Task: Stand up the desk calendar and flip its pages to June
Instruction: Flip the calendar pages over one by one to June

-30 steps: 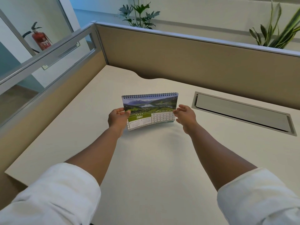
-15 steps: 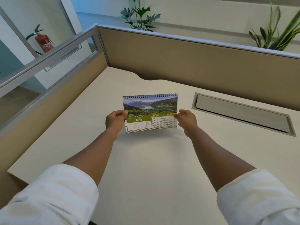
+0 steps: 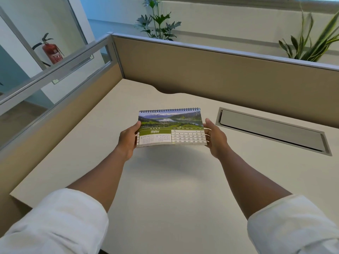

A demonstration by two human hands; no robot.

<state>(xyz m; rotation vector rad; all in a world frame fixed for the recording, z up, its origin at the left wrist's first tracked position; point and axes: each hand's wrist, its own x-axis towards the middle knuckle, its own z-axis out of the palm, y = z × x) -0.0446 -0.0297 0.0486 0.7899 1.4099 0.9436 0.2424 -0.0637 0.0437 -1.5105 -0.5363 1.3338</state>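
Observation:
A spiral-bound desk calendar point(image 3: 171, 127) is held in the air above the cream desk point(image 3: 165, 180), its shadow lying on the desktop below it. The page facing me shows a mountain lake photo, a green band reading MAY and a date grid. The wire binding runs along its top edge. My left hand point(image 3: 128, 138) grips the calendar's left edge, thumb on the front. My right hand point(image 3: 214, 138) holds the right edge the same way. The calendar's back and its stand are hidden.
Tan partition panels point(image 3: 211, 70) wall the desk at the back and left. A grey cable hatch point(image 3: 273, 130) is set into the desktop to the right of the calendar. Beyond the partition are potted plants point(image 3: 157, 22) and a red fire extinguisher point(image 3: 52, 52).
Both hands have lifted the calendar off the desk and brought it toward me. The May page now faces me more squarely.

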